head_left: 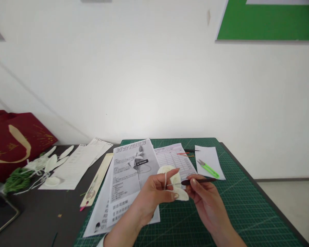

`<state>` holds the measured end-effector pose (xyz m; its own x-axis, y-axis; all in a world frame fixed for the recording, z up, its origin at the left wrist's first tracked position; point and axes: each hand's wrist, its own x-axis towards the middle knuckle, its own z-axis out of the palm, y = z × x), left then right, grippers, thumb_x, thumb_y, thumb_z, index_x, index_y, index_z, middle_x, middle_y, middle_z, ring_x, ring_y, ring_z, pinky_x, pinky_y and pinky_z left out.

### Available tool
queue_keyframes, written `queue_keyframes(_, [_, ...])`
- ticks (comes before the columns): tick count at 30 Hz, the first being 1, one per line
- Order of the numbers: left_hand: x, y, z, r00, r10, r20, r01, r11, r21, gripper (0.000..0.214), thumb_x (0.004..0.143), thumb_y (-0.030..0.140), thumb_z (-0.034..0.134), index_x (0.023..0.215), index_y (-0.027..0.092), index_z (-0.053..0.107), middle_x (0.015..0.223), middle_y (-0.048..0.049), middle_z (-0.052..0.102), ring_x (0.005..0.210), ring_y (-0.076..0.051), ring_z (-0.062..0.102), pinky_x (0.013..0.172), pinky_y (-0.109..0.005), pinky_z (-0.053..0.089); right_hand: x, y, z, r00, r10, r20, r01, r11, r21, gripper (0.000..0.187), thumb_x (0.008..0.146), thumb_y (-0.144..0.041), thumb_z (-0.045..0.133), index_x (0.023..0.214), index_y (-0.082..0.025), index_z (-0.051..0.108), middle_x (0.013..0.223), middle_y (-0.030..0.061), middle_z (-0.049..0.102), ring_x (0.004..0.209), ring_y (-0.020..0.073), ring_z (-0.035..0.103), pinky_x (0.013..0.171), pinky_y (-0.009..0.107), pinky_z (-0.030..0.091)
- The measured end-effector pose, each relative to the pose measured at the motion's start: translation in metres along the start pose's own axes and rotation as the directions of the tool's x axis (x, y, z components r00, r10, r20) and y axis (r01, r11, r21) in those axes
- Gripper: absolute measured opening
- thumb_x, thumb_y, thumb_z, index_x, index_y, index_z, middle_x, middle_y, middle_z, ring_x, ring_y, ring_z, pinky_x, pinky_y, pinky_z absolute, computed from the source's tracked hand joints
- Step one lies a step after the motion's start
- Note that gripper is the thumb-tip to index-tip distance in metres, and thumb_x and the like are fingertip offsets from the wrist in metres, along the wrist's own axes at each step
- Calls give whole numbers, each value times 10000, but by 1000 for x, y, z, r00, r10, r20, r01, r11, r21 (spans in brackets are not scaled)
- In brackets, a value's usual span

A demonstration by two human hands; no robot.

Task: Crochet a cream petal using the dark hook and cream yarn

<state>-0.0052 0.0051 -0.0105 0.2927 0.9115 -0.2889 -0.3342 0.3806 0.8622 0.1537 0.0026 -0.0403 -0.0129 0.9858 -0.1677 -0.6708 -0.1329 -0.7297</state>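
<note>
My left hand pinches a cream-white crocheted piece, part of which rises behind the fingers. A strand of white yarn loops over the raised index finger. In my right hand is a crochet hook with a dark handle, held like a pen. Its thin tip points left and reaches the crocheted piece between the two hands. The exact stitch at the tip is too small to make out.
A green cutting mat lies beneath printed sheets. Green thread snips rest on white paper at right. Leftward are a bookmark, white crocheted petals, green yarn, a phone and a red bag.
</note>
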Motion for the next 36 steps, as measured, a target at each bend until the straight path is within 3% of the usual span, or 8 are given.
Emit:
queue_keyframes(9, [-2, -2, -1, 1000, -13, -15, 13, 1000, 17, 589, 502, 120, 818, 1074, 231, 727, 615, 54, 495, 592, -102, 445, 601, -250, 315, -4, -3, 5, 999, -37, 35, 38, 999, -7, 149, 632, -259, 830, 723, -169, 753, 652, 25, 722, 541, 112, 632, 541, 210, 527])
queue_keyframes(19, [-5, 0, 1, 1000, 3, -10, -2, 997, 77, 549, 541, 169, 829, 1074, 255, 728, 645, 31, 535, 611, -107, 430, 583, -236, 305, -3, -2, 4, 999, 7, 48, -9, 999, 35, 161, 643, -255, 828, 743, -158, 747, 627, 12, 700, 524, 74, 603, 529, 160, 495])
queue_keyframes(27, [-4, -2, 2, 999, 45, 21, -47, 985, 168, 405, 560, 133, 781, 961, 183, 765, 591, 48, 474, 555, -91, 394, 536, -224, 298, -4, -2, 0, 999, 44, 25, -45, 999, 6, 176, 629, -237, 840, 748, -153, 739, 663, 22, 720, 562, 92, 639, 555, 164, 516])
queue_keyframes(33, [-3, -8, 5, 997, 47, -53, -38, 986, 162, 544, 532, 91, 751, 1064, 204, 735, 565, 64, 473, 553, -88, 385, 541, -210, 305, -5, 5, -1, 999, 41, 10, -40, 999, -8, 175, 648, -262, 829, 759, -170, 729, 716, 26, 726, 620, 117, 649, 569, 188, 516])
queue_keyframes(36, [-4, -9, 9, 990, 77, -114, -61, 989, 136, 505, 540, 84, 746, 1023, 231, 753, 581, 56, 504, 583, -97, 417, 569, -208, 340, -5, 10, 0, 999, 37, 16, -36, 999, -40, 185, 643, -276, 831, 761, -174, 730, 744, 38, 731, 644, 132, 645, 575, 205, 504])
